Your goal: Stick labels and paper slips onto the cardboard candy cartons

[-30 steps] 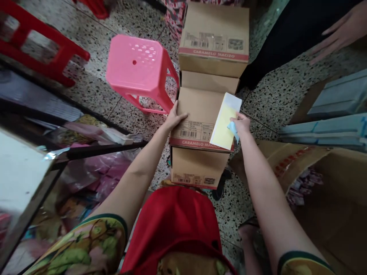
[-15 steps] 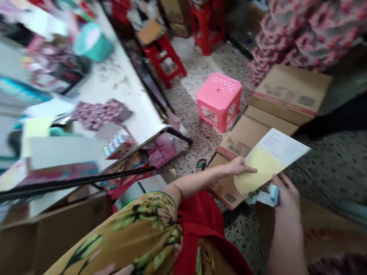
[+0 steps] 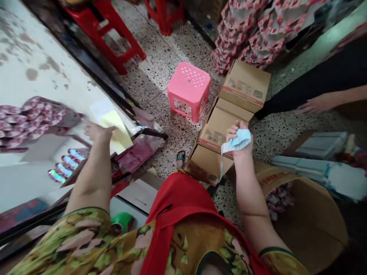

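Note:
My left hand (image 3: 99, 131) reaches over the corner of the white table (image 3: 65, 68), thumb spread from the fingers. Beneath and beside it, a yellow and white paper sheet (image 3: 119, 135) lies at the table edge. A bundle of pink patterned packets (image 3: 37, 118) is just past the fingertips. My right hand (image 3: 233, 130) is raised above the cardboard boxes (image 3: 213, 120), fingers curled in. In it sits a crumpled light-blue face mask (image 3: 242, 139), with a thin white loop hanging down.
A pink stool (image 3: 189, 82) stands on the speckled floor, with a red stool (image 3: 109, 36) behind. Another person's hand (image 3: 318, 103) shows at the right. An open carton (image 3: 309, 217) holds pink patterned items. Shiny packs (image 3: 67, 164) lie on the table.
My left hand has moved left with the paper, from above the boxes to the table, and its fingers have spread. My right hand has risen, keeping the face mask. The view has shifted.

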`<state>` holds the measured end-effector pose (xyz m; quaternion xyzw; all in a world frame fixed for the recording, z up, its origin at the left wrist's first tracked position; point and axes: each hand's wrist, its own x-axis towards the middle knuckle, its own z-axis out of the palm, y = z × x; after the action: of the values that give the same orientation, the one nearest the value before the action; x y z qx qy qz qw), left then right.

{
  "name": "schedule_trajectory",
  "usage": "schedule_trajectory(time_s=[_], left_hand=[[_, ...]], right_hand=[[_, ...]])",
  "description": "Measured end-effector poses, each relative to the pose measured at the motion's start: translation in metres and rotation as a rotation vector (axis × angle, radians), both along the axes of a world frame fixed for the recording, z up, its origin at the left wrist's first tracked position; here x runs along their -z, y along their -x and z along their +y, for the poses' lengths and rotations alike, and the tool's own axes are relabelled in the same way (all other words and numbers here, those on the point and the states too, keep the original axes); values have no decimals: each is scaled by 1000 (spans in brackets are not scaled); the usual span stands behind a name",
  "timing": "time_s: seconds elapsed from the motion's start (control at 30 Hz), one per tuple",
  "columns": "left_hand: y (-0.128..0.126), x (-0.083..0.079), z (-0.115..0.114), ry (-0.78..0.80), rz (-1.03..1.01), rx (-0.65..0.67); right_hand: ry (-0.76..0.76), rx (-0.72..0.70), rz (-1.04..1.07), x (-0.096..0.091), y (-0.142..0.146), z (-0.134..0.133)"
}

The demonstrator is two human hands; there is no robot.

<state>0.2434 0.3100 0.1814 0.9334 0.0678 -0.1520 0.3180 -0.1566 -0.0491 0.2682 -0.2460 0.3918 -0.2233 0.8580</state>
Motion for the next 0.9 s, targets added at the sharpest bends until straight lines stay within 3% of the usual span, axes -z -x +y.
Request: schedule_trajectory(time_s=[0.07,0.1,0.13,0.2,0.27,0.3,0.37,0.47,0.57,0.67,0.8,0.9], left_hand=[[33,-6,-21,-130,-187,11],[60,-12,-40,-97,-248,109],[92,-19,-64,120,-196,276],[159,-29,-119,592,83,622],[219,-36,-169,982,490,840],[241,-39,-188,1099,691,900],[267,-45,-207,1168,1021,940],[264,-54,-202,1069,1254,867],[235,-62,-188,918,1306,818],[208,-68,-182,755,1343,870],[184,-74,-178,641,1332,946],[167,-78,-171,597,1270,912]], right_hand=[[-23,21,-63,-3,-17,5],[-46,35,-106,-5,-24,8],[-70,51,-155,-8,-31,11],[-101,88,-262,-14,-41,16],[-85,134,-350,-20,-45,19],[-63,166,-380,-22,-45,18],[-15,240,-404,-21,-39,16],[-32,330,-293,-5,-19,14],[-155,370,-40,24,2,26],[-233,453,158,48,16,43],[-223,595,173,57,27,55],[-169,654,190,54,34,54]])
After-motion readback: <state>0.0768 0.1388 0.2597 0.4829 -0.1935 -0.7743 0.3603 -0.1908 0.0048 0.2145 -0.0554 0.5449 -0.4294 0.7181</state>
